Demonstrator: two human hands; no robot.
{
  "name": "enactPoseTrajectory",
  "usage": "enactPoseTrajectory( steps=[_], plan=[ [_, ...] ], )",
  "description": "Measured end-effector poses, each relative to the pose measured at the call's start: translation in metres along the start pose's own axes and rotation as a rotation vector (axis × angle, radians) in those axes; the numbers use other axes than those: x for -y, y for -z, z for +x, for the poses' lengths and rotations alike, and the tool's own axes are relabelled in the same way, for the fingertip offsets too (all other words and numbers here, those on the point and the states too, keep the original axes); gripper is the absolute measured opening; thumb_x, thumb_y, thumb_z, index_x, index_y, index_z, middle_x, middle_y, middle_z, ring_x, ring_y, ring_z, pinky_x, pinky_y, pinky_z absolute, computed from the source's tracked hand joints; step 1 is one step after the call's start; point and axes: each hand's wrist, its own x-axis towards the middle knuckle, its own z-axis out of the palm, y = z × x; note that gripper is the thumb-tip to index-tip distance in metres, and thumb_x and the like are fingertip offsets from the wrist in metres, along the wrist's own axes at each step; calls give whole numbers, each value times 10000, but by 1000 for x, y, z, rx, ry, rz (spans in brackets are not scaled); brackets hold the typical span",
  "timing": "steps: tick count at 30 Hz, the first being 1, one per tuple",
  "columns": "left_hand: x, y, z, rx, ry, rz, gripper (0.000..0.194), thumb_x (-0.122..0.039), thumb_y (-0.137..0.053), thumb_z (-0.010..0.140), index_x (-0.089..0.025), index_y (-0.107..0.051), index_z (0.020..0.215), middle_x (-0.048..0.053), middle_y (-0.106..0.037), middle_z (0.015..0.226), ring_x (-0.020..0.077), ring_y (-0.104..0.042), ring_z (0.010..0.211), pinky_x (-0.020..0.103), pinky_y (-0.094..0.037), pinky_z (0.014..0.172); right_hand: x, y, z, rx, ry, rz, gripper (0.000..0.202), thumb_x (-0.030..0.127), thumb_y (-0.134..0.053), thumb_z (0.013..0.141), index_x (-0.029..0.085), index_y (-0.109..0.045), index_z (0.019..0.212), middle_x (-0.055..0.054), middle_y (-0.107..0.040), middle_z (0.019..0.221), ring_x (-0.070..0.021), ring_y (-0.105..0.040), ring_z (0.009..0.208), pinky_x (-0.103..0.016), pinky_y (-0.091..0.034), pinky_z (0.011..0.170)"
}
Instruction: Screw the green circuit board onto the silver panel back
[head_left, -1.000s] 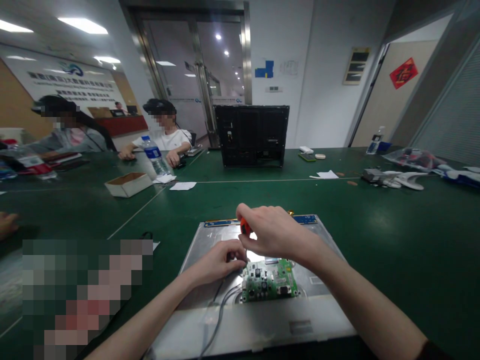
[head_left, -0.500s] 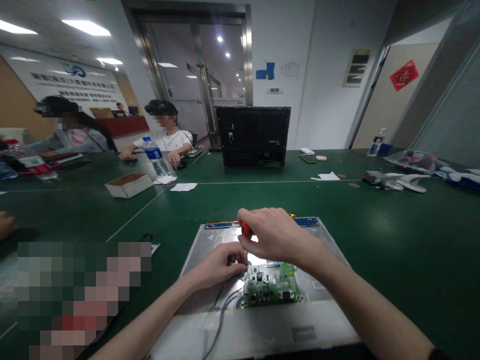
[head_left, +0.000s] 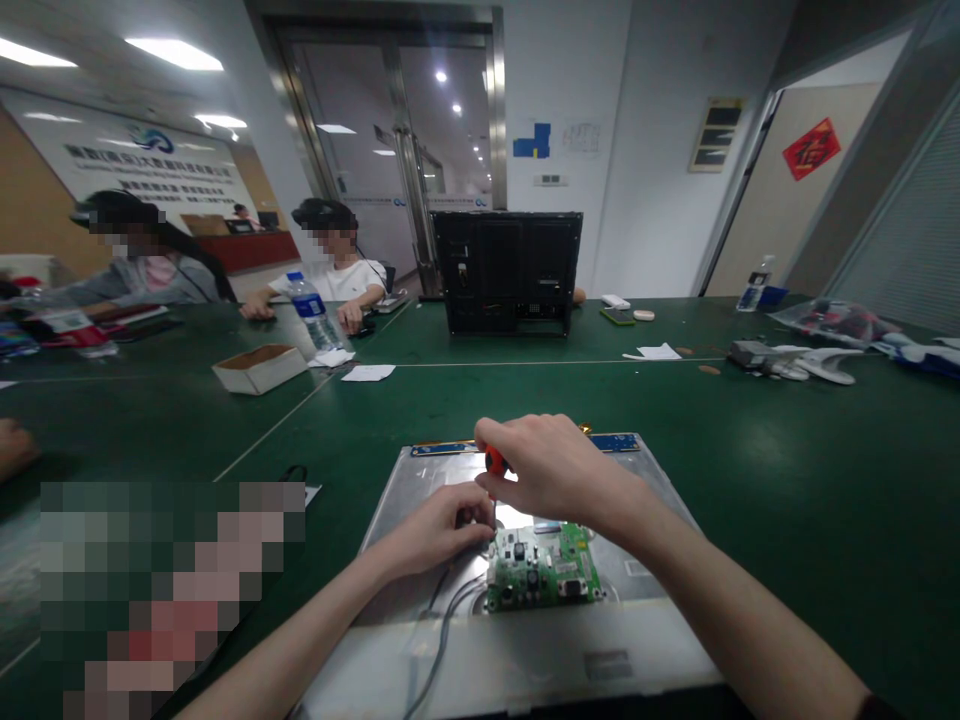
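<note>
A flat metal panel [head_left: 390,500] lies on the green table in front of me, with a green circuit board [head_left: 544,575] on it and grey cables [head_left: 442,640] running from the board's left side. My right hand [head_left: 551,465] grips the red and black handle of a screwdriver [head_left: 495,460], held upright over the board's upper left corner. My left hand [head_left: 454,520] is closed at that same corner, fingertips near the screwdriver's tip; what they pinch is too small to make out. A blue strip board [head_left: 615,443] runs along the panel's far edge.
Beyond the panel stands a black monitor housing [head_left: 510,275]. An open white box [head_left: 259,370], a water bottle [head_left: 311,310] and paper [head_left: 367,373] are to the left. Metal brackets [head_left: 795,362] lie at the right. Two people sit at the far left; another hand [head_left: 15,448] shows at the left edge.
Both my hands hold nearly the same places, with the screwdriver handle showing slightly more. Something skin-coloured now shows at the right edge of the black monitor housing.
</note>
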Motion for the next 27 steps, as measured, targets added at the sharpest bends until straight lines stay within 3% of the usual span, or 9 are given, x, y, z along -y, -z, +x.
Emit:
enactPoseTrajectory(
  steps=[13,19,27],
  plan=[
    [1,0,0,9,-31,8,61,-206,-593,766,-164,-637,770,-11,-577,723,146,-511,684,234,-401,618,0,2,-2,30,42,59,174,236,-544,777,196,-516,944,-8,-656,773,-125,-519,598,-253,-183,476],
    [0,-1,-1,13,-5,-3,92,-228,-574,792,-159,-632,807,-4,-585,746,138,-509,657,232,-404,600,2,2,-2,8,21,47,189,371,-562,832,205,-518,909,3,-668,789,-134,-546,619,-253,-190,476],
    [4,-1,0,25,-13,-21,72,-224,-581,790,-164,-620,794,-15,-561,693,141,-508,658,229,-393,591,0,1,-1,1,-4,4,133,307,-569,817,206,-518,886,13,-654,750,-129,-543,601,-257,-171,468]
  ],
)
